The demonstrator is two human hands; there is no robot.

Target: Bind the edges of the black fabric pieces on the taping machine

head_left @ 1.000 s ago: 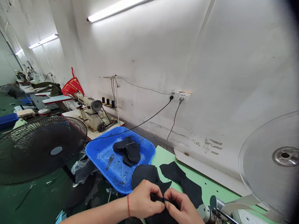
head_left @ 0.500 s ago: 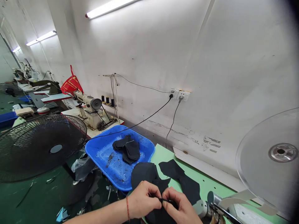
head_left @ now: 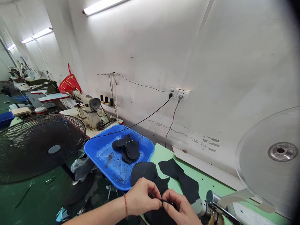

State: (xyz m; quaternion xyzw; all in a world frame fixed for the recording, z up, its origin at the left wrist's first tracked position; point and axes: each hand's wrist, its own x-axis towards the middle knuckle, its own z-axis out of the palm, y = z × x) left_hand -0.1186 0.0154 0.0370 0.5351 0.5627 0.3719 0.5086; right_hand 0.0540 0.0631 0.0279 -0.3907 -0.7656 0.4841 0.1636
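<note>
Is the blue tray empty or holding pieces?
Holding pieces: a small stack of black fabric pieces lies in the blue tray, with most of its floor bare.

One head-worn camera looks forward and down, close over the green table (head_left: 206, 184).

We're in a garment or footwear sewing workshop here: industrial sewing machine (head_left: 90, 109) with thread cones (head_left: 106, 99) along the wall, more work stations (head_left: 30, 90) behind, cut black pieces (head_left: 127, 149) in a blue tray (head_left: 103, 156), fluorescent tubes (head_left: 103, 5) overhead.

Left hand (head_left: 140, 200) and right hand (head_left: 181, 209) pinch black fabric (head_left: 164, 187) beside a blue tray (head_left: 103, 153).
</note>
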